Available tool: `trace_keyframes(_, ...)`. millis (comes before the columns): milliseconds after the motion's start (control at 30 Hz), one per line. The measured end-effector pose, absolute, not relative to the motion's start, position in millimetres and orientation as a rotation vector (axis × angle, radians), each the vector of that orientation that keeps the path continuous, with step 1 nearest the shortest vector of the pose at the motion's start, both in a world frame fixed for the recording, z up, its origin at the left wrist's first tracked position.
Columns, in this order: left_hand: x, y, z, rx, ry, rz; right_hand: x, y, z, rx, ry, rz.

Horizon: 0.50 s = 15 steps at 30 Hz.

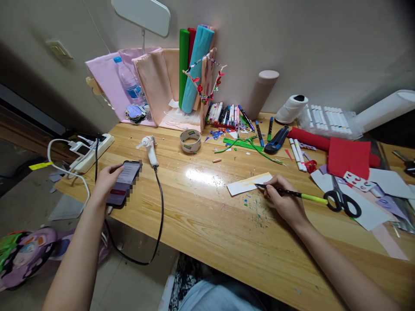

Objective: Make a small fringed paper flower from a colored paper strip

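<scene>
A white paper strip (241,186) with yellow marks lies on the wooden table (201,211). My right hand (285,201) is closed around a black marker with a yellow-green end (313,198), its dark tip at the strip's right part. At the table's left edge, my left hand (108,179) is on a dark phone (128,175) with a lit screen; the thumb rests over the screen and the other fingers are mostly hidden. A white glue gun (151,151) stands to the right of the phone, its black cable hanging over the front edge.
Black scissors (343,203), paper pieces (366,211) and red felt (348,157) lie right. Behind are a tape roll (190,141), a blue cutter (276,140), markers (227,114) and a pink fabric-covered stand (155,86). A power strip (92,153) sits at the left edge.
</scene>
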<state>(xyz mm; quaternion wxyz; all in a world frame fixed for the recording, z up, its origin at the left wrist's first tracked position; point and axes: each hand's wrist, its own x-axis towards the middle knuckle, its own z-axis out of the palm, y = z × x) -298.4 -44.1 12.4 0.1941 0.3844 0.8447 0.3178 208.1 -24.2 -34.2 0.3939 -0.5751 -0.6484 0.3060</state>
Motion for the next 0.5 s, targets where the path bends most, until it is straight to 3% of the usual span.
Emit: trace_keyframes(500,-293.9,-45.5,18.7,1.056,2.318,0.840,209.3,-24.1,-36.2,-1.500,-1.608,0.749)
